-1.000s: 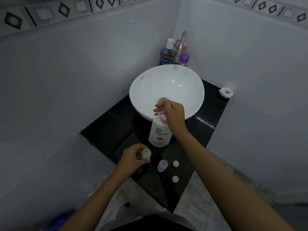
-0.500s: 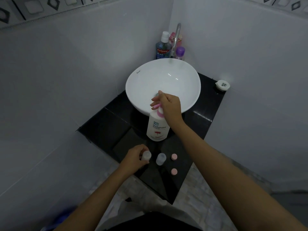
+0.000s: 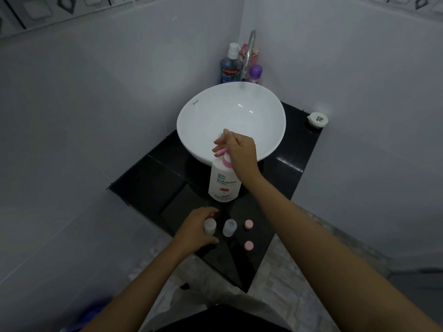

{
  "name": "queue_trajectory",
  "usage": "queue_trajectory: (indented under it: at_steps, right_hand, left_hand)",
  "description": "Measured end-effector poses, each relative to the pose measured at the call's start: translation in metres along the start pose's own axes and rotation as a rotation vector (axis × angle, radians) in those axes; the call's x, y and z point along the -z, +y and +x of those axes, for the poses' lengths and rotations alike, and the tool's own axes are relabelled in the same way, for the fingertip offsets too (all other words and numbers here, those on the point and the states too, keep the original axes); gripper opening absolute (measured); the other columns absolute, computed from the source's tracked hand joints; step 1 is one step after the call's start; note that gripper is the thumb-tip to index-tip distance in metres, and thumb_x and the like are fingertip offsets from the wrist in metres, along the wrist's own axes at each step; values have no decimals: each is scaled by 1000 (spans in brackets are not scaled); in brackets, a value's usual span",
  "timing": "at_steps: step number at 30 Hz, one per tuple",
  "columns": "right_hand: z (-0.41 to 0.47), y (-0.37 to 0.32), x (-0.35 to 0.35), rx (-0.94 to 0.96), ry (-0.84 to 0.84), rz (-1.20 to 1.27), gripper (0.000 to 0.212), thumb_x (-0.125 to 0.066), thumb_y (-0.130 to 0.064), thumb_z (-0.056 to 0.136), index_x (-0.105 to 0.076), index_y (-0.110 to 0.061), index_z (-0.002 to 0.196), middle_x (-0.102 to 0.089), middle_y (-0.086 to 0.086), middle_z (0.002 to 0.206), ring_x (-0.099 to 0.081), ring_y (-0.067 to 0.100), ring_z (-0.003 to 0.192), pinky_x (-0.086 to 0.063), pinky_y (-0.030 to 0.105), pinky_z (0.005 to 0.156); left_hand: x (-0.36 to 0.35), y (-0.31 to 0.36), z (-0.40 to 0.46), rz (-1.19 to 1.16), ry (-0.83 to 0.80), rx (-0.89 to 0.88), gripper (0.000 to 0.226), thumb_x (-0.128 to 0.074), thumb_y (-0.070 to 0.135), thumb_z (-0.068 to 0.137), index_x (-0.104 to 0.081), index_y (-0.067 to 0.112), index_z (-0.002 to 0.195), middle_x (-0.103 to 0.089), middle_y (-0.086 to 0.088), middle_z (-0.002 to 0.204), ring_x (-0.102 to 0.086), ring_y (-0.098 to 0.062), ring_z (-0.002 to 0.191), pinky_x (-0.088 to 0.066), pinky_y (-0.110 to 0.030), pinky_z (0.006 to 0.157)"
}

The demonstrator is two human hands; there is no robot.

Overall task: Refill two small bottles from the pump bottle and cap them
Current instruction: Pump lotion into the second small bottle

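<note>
Right hand [image 3: 239, 152] clasps the pink pump head of the white plastic pump bottle [image 3: 224, 185], standing on the black stone table [image 3: 153, 188] at the white basin's [image 3: 230, 121] 6 o'clock. Left hand [image 3: 196, 227] grasps a small translucent bottle [image 3: 210, 226]; a second uncapped bottle [image 3: 229, 227] stands at its 3 o'clock, beside two pink round caps [image 3: 248, 234].

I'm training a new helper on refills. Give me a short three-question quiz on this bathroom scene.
1. True or false: both pink caps are screwed onto the small bottles.
2. Which hand is on the pump bottle?
3. The left hand holds: A) a cap B) a small bottle C) the tap

Key: 1 false, they lie on the black counter; 2 right; 3 B.
</note>
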State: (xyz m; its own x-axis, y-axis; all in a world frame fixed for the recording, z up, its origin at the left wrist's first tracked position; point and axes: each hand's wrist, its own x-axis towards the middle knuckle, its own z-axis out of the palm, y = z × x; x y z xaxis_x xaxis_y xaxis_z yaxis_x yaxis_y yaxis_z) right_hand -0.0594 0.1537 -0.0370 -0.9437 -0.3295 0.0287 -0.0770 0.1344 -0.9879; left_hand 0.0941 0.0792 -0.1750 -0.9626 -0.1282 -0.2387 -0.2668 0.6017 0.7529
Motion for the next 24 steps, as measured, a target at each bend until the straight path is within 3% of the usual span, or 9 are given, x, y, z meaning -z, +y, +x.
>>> queue_trajectory:
  at_steps: [3,6,12,16,18,20,22,24]
  right_hand:
    - [0,0,0,5,0,-12,40,-45,-23,99,-70,0,78,-68,15,65,-65,21,60,-55,38,72]
    - [0,1,0,2,2,-11,40,-45,-23,99,-70,0,78,-68,12,62,-65,19,59,-54,34,68]
    - [0,0,0,4,0,-11,40,-45,-24,99,-69,1,78,-68,13,63,-65,18,59,-53,32,66]
    - [0,1,0,7,3,-16,40,-45,-24,99,-70,0,79,-68,11,63,-65,18,59,-51,21,61]
    - [1,1,0,9,3,-15,40,-45,-24,99,-70,0,79,-69,12,64,-66,20,61,-52,23,64]
    - [1,2,0,14,5,-18,40,-45,-24,99,-70,0,79,-70,15,68,-67,21,62,-54,29,72]
    - [2,2,0,12,6,-9,39,-45,-23,98,-71,-1,78,-71,17,70,-67,22,62,-54,35,78]
    - [2,2,-1,7,4,4,39,-46,-22,98,-71,0,78,-71,18,71,-68,25,63,-55,39,79]
  left_hand:
    - [-1,12,6,209,61,-96,76,-82,44,56,-53,30,125,-57,10,123,-43,-11,121,-15,-42,116]
    - [-1,25,12,322,56,-170,65,-75,53,58,-57,33,118,-60,12,117,-38,-8,123,6,-48,116]
    - [-4,33,14,405,23,-201,32,-69,42,69,-63,31,99,-62,11,99,-44,-9,115,12,-52,115]
    - [0,38,11,248,84,-201,27,-64,45,72,-62,30,94,-62,13,98,-51,-5,107,1,-46,119]
    - [6,43,9,51,109,-169,30,-67,44,70,-59,30,95,-64,13,101,-55,-3,103,-19,-38,117]
    - [20,51,7,-191,153,-95,33,-69,43,67,-56,33,95,-65,13,103,-58,-1,101,-43,-27,100]
    - [38,57,6,-329,260,-84,32,-72,39,66,-55,34,93,-65,17,100,-60,4,98,-49,-14,83]
    - [57,63,7,-398,358,-126,29,-73,33,70,-56,32,93,-65,18,97,-61,4,95,-50,-9,78]
